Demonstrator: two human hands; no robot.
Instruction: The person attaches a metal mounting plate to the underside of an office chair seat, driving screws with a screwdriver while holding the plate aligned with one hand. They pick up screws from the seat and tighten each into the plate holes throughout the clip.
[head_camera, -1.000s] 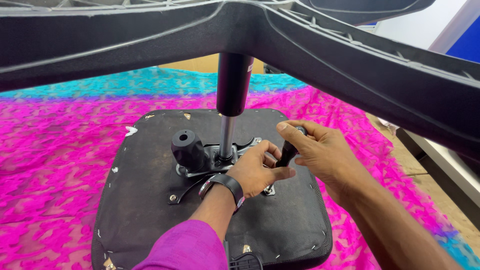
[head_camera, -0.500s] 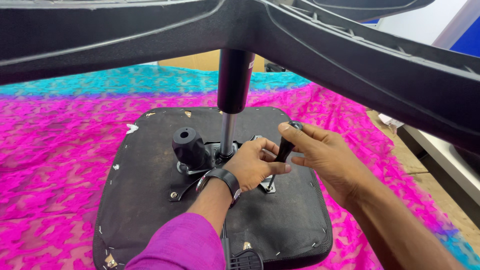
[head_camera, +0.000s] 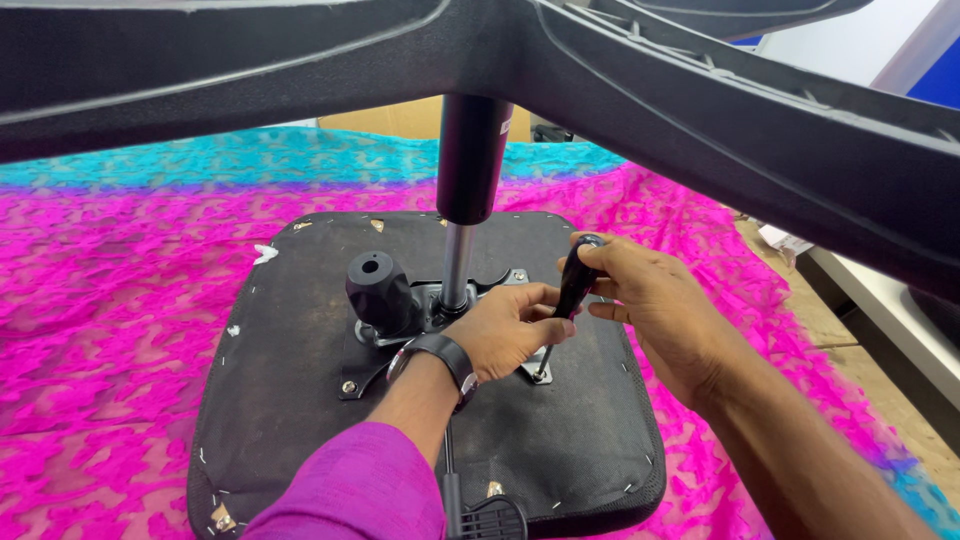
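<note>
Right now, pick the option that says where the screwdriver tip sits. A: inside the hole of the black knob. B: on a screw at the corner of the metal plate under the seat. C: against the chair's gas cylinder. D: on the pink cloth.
B: the right hand holds the screwdriver upright, its tip on a screw at the metal plate corner, beside the left hand.

Pink-turquoise cloth (head_camera: 120, 300), perhaps over table, chair seat (head_camera: 300, 400)

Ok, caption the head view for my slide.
Right hand sets a screwdriver on the chair seat bracket; left hand steadies it.
</note>
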